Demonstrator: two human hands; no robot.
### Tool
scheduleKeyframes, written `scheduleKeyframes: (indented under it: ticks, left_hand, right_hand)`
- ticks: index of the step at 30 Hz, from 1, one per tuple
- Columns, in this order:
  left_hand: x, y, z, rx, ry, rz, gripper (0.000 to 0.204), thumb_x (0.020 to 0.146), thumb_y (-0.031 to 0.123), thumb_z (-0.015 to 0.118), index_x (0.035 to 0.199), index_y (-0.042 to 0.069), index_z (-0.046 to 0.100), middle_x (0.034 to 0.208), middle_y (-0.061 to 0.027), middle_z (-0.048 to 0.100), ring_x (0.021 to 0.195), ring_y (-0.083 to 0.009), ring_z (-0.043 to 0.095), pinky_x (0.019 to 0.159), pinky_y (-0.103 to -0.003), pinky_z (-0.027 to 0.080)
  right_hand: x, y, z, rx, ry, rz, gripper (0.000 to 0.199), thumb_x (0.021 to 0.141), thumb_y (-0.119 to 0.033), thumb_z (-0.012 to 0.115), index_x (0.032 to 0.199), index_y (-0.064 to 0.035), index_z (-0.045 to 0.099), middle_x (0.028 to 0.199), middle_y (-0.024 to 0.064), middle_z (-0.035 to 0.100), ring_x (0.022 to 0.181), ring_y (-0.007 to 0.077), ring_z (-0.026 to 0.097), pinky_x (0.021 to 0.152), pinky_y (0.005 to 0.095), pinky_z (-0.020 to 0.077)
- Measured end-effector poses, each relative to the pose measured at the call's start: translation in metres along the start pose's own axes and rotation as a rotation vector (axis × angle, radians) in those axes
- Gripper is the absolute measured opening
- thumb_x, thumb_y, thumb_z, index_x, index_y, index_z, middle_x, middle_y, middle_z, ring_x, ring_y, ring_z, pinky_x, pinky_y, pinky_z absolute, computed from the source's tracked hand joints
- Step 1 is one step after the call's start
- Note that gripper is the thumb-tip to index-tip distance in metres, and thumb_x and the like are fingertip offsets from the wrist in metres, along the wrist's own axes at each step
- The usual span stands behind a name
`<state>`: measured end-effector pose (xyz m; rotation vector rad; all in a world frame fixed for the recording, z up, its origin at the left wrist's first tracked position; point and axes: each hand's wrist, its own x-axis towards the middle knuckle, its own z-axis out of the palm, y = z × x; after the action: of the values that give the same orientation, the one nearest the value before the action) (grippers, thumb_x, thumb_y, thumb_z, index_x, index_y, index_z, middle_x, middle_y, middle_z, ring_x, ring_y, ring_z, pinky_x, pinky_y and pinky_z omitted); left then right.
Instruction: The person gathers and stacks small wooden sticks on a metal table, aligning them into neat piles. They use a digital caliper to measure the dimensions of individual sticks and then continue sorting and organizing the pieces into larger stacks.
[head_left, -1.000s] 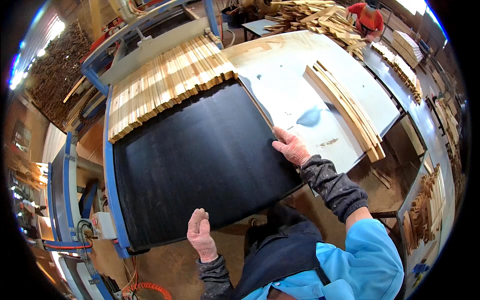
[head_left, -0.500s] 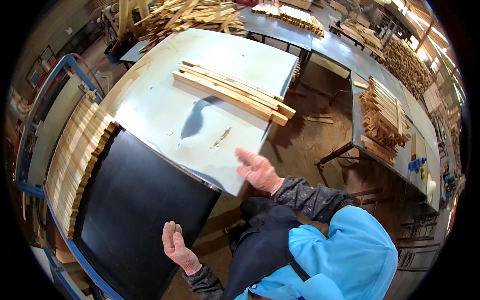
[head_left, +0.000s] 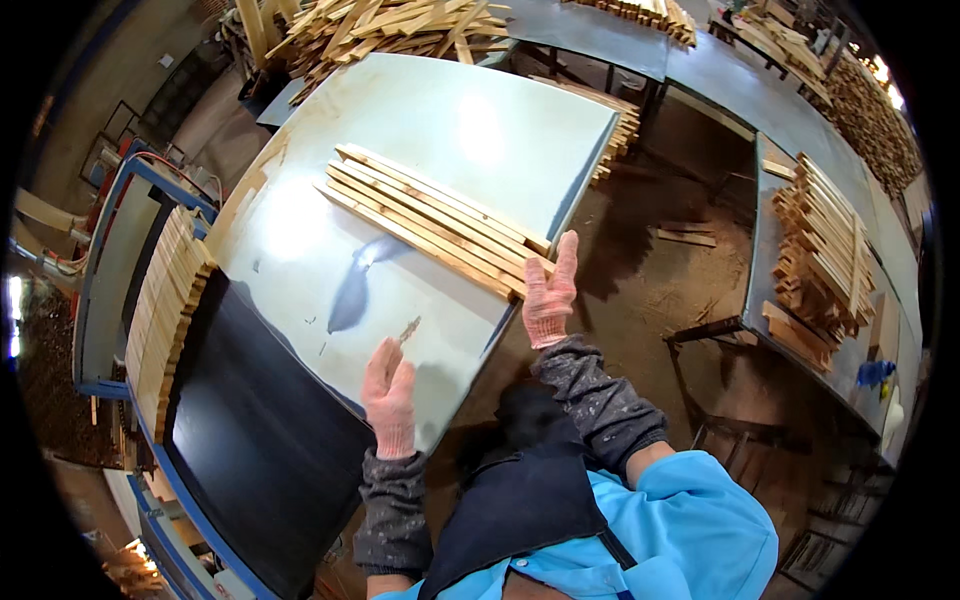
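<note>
a few pale strips (head_left: 430,222) lie side by side across the white worktop (head_left: 545,140), running slantwise, their near ends at its right edge. the right hand (head_left: 549,300), in a pink glove, is at those ends, thumb and fingers spread in a v; i cannot tell how firmly it touches them. the left hand (head_left: 389,395), gloved alike, is raised near the worktop's front corner, fingers together, thumb a little apart, holding nothing. between it and the strips, a dark patch (head_left: 350,295) marks the white surface.

to the left, a black belt (head_left: 270,430) adjoins the worktop, and a tight row (head_left: 165,320) of wood lies across its far part. a loose pile (head_left: 385,30) of wood sits beyond the worktop's far edge. on the right, a stack (head_left: 820,250) of strips rests on a grey side worktop (head_left: 763,245); offcuts (head_left: 686,236) lie on the floor between.
</note>
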<state>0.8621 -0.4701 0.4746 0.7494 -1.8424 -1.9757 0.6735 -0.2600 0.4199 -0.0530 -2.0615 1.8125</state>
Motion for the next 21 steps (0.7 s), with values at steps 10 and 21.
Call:
scheduleKeyframes:
  ticks: [10, 21]
  left_hand:
    - [0.074, -0.023, 0.120, 0.545, 0.063, 0.195, 0.066, 0.100, 0.020, 0.073, 0.157, -0.006, 0.052, 0.148, -0.0273, 0.065, 0.138, -0.0451, 0.060, 0.127, -0.050, 0.037]
    - [0.106, -0.021, 0.134, 0.820, 0.112, 0.210, 0.068, 0.105, 0.043, 0.066, 0.157, -0.001, 0.054, 0.152, -0.0271, 0.061, 0.147, -0.0479, 0.049, 0.130, -0.056, 0.026]
  right_hand:
    - [0.060, -0.020, -0.029, 0.051, -0.230, 0.048, 0.072, 0.099, -0.010, 0.073, 0.162, 0.0067, 0.044, 0.162, 0.0297, 0.051, 0.151, 0.0396, 0.051, 0.127, 0.0442, 0.0384]
    - [0.180, -0.058, 0.078, -0.406, -1.317, 0.384, 0.061, 0.105, -0.036, 0.064, 0.155, -0.0029, 0.057, 0.145, 0.0251, 0.067, 0.135, 0.0356, 0.064, 0.117, 0.0408, 0.0494]
